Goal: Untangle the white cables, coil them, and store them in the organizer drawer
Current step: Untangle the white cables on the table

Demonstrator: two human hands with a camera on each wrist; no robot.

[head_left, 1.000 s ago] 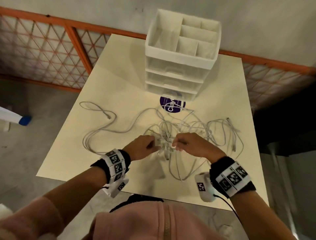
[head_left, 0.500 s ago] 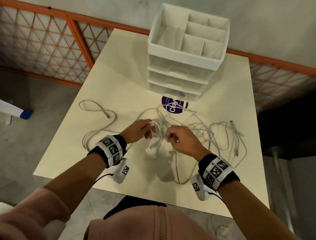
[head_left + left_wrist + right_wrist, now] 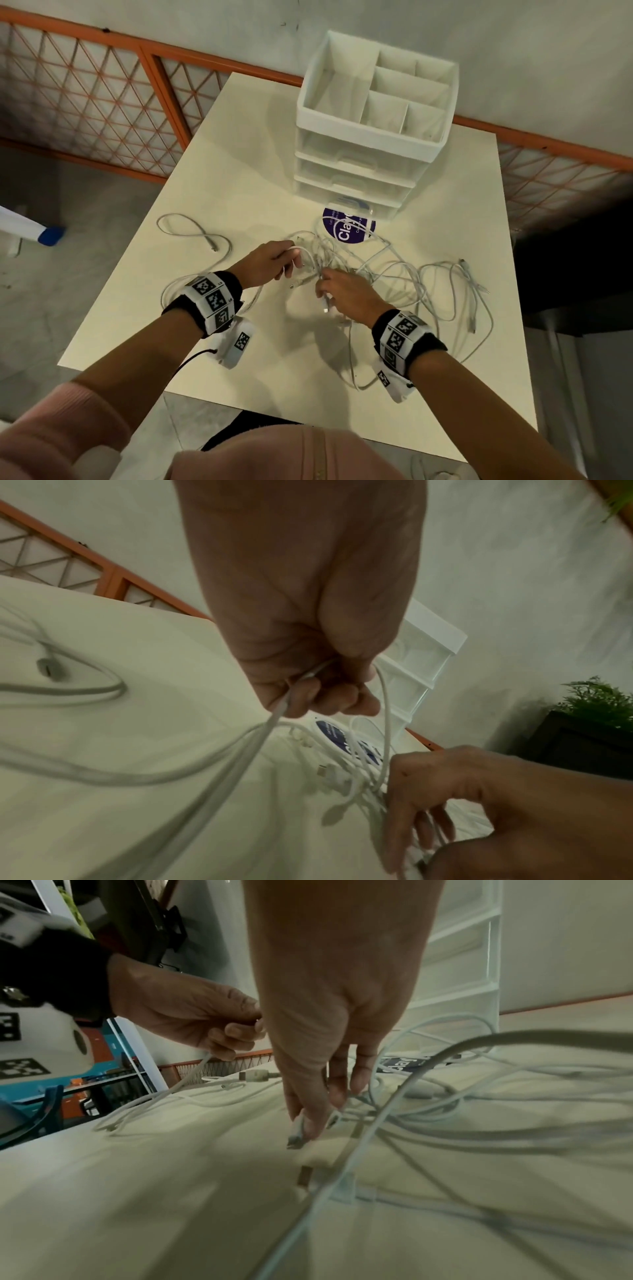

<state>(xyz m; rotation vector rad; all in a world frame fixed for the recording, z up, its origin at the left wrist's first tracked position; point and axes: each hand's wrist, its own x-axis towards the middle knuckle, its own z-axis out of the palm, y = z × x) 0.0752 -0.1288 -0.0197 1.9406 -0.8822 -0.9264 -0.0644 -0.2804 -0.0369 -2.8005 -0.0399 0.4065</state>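
A tangle of white cables [image 3: 394,274] lies across the middle of the cream table [image 3: 239,164]. My left hand [image 3: 274,262] grips a strand of white cable [image 3: 274,723] in its curled fingers, lifted above the table. My right hand [image 3: 342,294] reaches down into the knot and pinches a cable end with a plug [image 3: 296,1137] between thumb and fingers. One loose cable loop [image 3: 191,233] trails off to the left. The white organizer [image 3: 373,137] stands at the back with its drawers closed.
A round purple sticker [image 3: 349,226] lies on the table just in front of the organizer. An orange lattice railing [image 3: 102,96] runs behind the table. A dark planter with a green plant [image 3: 589,723] stands off to the right.
Both hands have moved farther from me into the tangle. The left hand has lifted a strand, and the right hand has dropped lower onto a cable end.
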